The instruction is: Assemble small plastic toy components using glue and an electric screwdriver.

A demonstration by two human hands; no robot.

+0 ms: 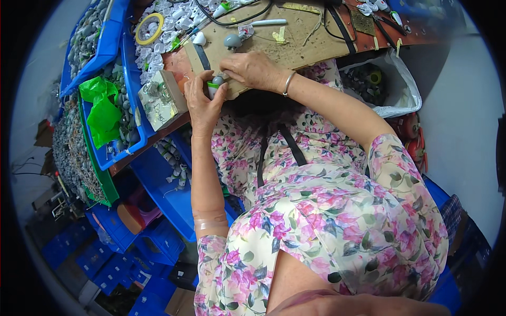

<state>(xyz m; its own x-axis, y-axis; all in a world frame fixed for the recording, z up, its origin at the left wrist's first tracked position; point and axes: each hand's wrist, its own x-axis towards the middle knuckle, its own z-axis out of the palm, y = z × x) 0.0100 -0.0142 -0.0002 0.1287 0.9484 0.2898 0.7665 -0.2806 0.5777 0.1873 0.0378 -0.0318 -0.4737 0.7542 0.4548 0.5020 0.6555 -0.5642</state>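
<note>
Left hand (203, 102) has a thumb-and-finger grip on a small white-and-green piece (213, 87) w/ a grey dome on top, by the near-left edge of the cardboard; it looks smooth & rounded, so it could prob. twist or pop out if pressed off-centre. Right hand (253, 70) is bunched right beside it, fingertips together (can't tell if anything's pinched there); a slip might jab the L thumb, or bump the loose grey ball (232, 40) just beyond, which could roll. Materials, L to R: crinkly green bag (100, 113) in a thin-walled blue bin (140, 130) w/ rounded grey bits (126, 105); yellow tape ring (139, 35) on knobbly, glossy white mouldings (182, 18); flat, grubby cardboard (327, 34) over the red-brown tabletop (421, 36); far R, a wrinkled white plastic bag (410, 87), gaping.
</note>
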